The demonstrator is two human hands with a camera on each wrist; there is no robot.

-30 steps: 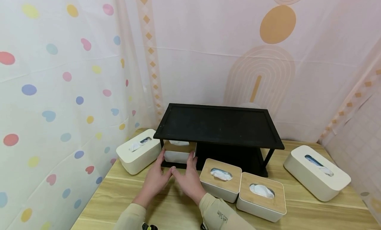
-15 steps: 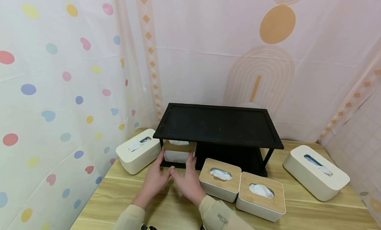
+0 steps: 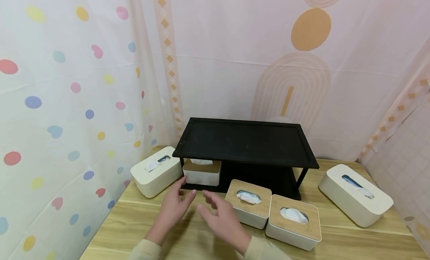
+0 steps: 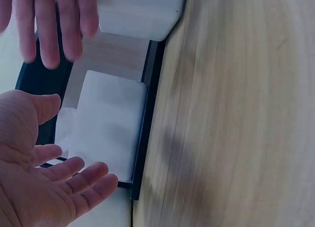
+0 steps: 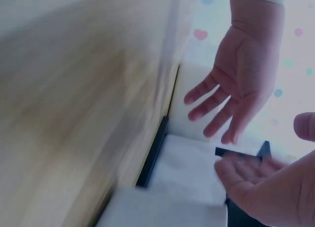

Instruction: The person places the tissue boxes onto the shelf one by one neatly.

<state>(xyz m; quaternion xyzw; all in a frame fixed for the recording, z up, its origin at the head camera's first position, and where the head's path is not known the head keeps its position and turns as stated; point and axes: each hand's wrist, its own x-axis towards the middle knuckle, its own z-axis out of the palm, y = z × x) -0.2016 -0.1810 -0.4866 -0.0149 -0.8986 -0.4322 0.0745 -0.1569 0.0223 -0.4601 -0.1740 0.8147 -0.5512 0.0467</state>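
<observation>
A white tissue box (image 3: 201, 178) with a wooden lid stands on the lower shelf of a black two-tier rack (image 3: 245, 142), at its left end. The upper tier hides the back of its lid. My left hand (image 3: 174, 204) is in front of it, fingers spread and forefinger tip close to the box's left front corner. Apart from the box, my right hand (image 3: 224, 217) hangs over the table with loosely bent fingers and holds nothing. In the left wrist view the box's white front (image 4: 108, 123) lies beyond my left fingers (image 4: 88, 180).
Two wood-lidded tissue boxes (image 3: 252, 204) (image 3: 295, 222) stand side by side before the rack's right half. A long cream tissue box (image 3: 156, 172) stands left of the rack, another cream box (image 3: 356, 194) at the right. Patterned curtains (image 3: 215, 47) hang behind the wooden table (image 3: 111, 234).
My hands have let go of the tissue box on the shelf. The right hand has drawn back toward me and right; the left has moved back slightly. The box stays in place.
</observation>
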